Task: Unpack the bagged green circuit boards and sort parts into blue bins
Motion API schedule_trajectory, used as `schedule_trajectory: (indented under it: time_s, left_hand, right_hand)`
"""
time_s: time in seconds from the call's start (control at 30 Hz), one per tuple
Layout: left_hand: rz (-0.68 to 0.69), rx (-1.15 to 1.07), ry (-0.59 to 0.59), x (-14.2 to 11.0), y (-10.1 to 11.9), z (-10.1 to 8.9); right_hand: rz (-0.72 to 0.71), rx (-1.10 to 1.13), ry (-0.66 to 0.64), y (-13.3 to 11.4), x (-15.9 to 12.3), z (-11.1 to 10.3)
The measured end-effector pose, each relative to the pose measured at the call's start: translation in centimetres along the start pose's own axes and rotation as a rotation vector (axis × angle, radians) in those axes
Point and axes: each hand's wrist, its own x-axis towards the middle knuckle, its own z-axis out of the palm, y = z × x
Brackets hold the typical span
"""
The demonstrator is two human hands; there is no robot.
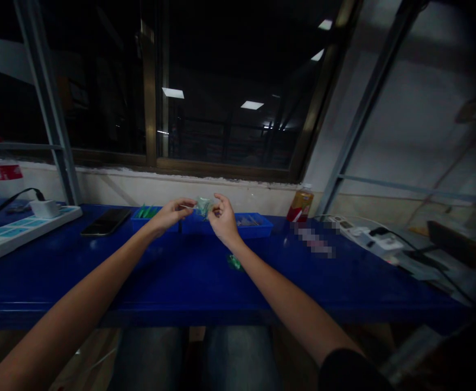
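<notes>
Above the far part of the blue table, a small crumpled clear plastic bag [204, 206] with a greenish tint spans the gap between my hands. The thumb and fingers of my left hand [170, 214] pinch its left edge. My right hand [223, 218] grips its right side, with the index finger raised. Behind and below my hands stand blue bins: one with green pieces [147, 212], a middle bin [195, 227] partly hidden, and a right bin [258, 231] with small parts too dim to name. Another small green packet [235, 263] lies on the table beside my right forearm.
On the blue table [172, 282], a phone [106, 222] and a white power strip [26, 231] lie to the left. A bottle with a red label [4, 172] stands behind. At right are a drink bottle [301, 205], another power strip [362, 235] and cables.
</notes>
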Motion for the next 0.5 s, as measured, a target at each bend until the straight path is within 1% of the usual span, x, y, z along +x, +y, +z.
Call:
schedule_trajectory:
  time_s: [0.07, 0.1, 0.17, 0.2, 0.23, 0.3, 0.33, 0.37, 0.4, 0.43, 0.47, 0.5]
  left_hand:
    - [-0.060, -0.092, 0.023, -0.1, 0.1, -0.3]
    - [-0.051, -0.108, 0.033, -0.2, 0.2, -0.6]
    - [0.023, -0.065, 0.029, -0.2, 0.2, -1.0]
    - [0.063, -0.019, 0.008, -0.1, 0.1, -1.1]
    - [0.093, 0.032, -0.016, 0.0, 0.1, -1.3]
    - [0.112, 0.131, -0.071, 0.2, 0.0, -1.7]
    - [0.110, 0.187, -0.082, 0.4, 0.1, -2.0]
    - [0.107, 0.254, -0.066, 0.5, 0.1, -2.4]
    - [0.101, 0.334, -0.014, 0.5, 0.2, -3.0]
    - [0.089, 0.418, 0.067, 0.5, 0.3, -3.7]
    - [0.063, 0.504, 0.189, 0.4, 0.4, -4.5]
    - [0.030, 0.571, 0.339, 0.2, 0.4, -5.4]
  right_hand:
    - [-0.108, -0.120, -0.059, 0.0, -0.4, 0.2]
    - [-0.145, -0.162, -0.108, -0.1, -0.6, 0.3]
    - [-0.202, -0.222, -0.204, -0.3, -1.1, 0.4]
    - [-0.223, -0.244, -0.235, -0.4, -1.2, 0.5]
    - [-0.241, -0.265, -0.251, -0.5, -1.3, 0.5]
    - [-0.275, -0.313, -0.240, -0.6, -1.4, 0.5]
    - [-0.294, -0.337, -0.220, -0.7, -1.4, 0.4]
    - [-0.314, -0.358, -0.199, -0.7, -1.3, 0.3]
    - [-0.331, -0.375, -0.177, -0.7, -1.2, 0.2]
    - [-0.345, -0.386, -0.159, -0.7, -1.1, 0.1]
    - [-0.355, -0.392, -0.147, -0.7, -1.0, 0.0]
    - [-0.362, -0.395, -0.142, -0.6, -1.0, -0.1]
